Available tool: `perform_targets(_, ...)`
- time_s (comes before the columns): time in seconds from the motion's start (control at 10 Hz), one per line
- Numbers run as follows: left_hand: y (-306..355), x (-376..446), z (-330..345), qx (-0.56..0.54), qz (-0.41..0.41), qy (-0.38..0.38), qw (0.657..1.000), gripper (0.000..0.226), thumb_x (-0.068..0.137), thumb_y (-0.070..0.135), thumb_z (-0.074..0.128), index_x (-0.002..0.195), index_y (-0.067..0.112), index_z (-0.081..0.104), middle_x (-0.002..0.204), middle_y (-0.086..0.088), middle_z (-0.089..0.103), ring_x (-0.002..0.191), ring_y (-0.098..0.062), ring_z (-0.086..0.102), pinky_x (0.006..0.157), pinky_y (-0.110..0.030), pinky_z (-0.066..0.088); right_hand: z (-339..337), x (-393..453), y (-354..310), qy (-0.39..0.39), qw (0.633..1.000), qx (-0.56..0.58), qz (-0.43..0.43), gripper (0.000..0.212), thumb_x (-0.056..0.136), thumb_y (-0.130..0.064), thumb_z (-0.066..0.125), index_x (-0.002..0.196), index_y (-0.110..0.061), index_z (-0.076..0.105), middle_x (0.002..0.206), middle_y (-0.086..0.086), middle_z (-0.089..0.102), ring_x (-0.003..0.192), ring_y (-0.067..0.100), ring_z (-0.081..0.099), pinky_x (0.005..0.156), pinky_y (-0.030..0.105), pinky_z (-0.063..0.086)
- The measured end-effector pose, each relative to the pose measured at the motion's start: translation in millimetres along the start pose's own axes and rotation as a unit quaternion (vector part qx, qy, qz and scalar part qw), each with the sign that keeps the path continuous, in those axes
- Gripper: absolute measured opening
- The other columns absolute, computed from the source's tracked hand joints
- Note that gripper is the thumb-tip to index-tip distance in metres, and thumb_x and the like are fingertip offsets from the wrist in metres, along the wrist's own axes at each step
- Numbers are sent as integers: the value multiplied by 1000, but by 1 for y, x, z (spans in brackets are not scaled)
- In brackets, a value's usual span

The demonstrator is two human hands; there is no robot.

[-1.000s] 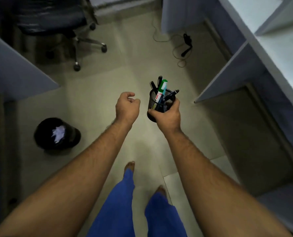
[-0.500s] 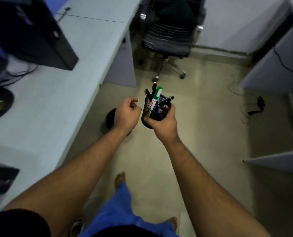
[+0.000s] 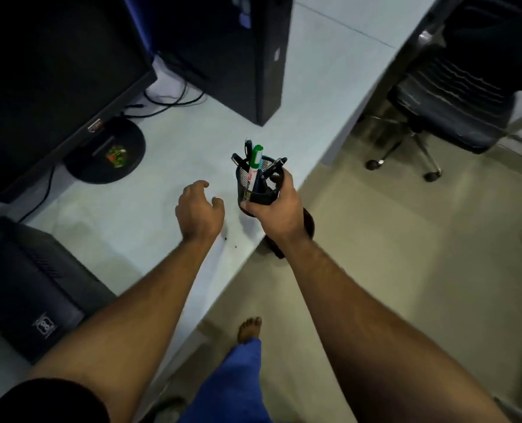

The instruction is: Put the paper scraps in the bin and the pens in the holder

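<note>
My right hand grips a black mesh pen holder above the near edge of the white desk. Several pens stand in the holder, among them a green-capped marker and black pens. My left hand hovers over the desk just left of the holder, fingers loosely curled and holding nothing. The black bin stands on the floor under my right wrist, mostly hidden by it. No paper scraps show.
A black monitor on a round base stands at the desk's back left, a computer tower behind the holder, a black box at the near left. An office chair stands at the right on the tiled floor.
My view has swung left from the floor to the desk. Both hands have come over the desk's edge with the holder. The left hand has loosened its fingers.
</note>
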State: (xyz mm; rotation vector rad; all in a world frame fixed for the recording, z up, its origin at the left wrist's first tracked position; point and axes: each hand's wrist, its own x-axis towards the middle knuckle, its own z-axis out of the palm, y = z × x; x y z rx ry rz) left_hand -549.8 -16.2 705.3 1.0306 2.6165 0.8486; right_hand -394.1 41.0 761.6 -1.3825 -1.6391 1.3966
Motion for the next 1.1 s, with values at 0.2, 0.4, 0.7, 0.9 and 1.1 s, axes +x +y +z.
perform_targets(0.2, -73, 10, 32, 176, 7, -42, 983, 58, 99, 36, 41, 148, 5, 36, 156, -17, 33, 145, -31, 29, 118, -45, 23, 70, 55, 8, -66, 996, -61, -13, 89, 62, -29, 90, 138, -27, 43, 124, -13, 66, 111, 8, 64, 92, 21, 51)
perform_targets(0.4, -82, 5, 48, 231, 39, -9, 972, 56, 104, 36, 25, 149, 3, 33, 157, -18, 30, 148, -31, 25, 120, -47, 18, 119, 87, 23, -82, 992, -86, -37, 87, 65, -39, 86, 138, -30, 40, 126, -12, 65, 113, 10, 64, 96, 35, 54)
perform_targets(0.7, -80, 7, 47, 255, 27, -18, 966, 55, 104, 34, 23, 148, 2, 34, 156, -19, 32, 146, -32, 28, 119, -48, 21, 130, 90, 31, -86, 993, -85, -18, 77, 70, -44, 85, 133, -28, 43, 121, -16, 67, 108, 3, 66, 94, 27, 55)
perform_targets(0.9, -74, 8, 42, 266, 4, -52, 963, 58, 102, 36, 25, 150, 4, 30, 157, -18, 29, 147, -32, 25, 120, -48, 20, 124, 84, 17, -112, 980, -162, 29, 85, 73, -41, 83, 140, -17, 38, 131, 0, 64, 118, 21, 62, 90, 25, 49)
perform_targets(1.1, -48, -11, 14, 167, -34, -71, 983, 40, 76, 22, 68, 111, 4, 61, 108, -17, 64, 103, -34, 61, 92, -38, 49, 84, 53, 4, -92, 959, -192, 187, 79, 83, -31, 76, 147, -12, 35, 142, 12, 52, 128, 31, 53, 103, 39, 48)
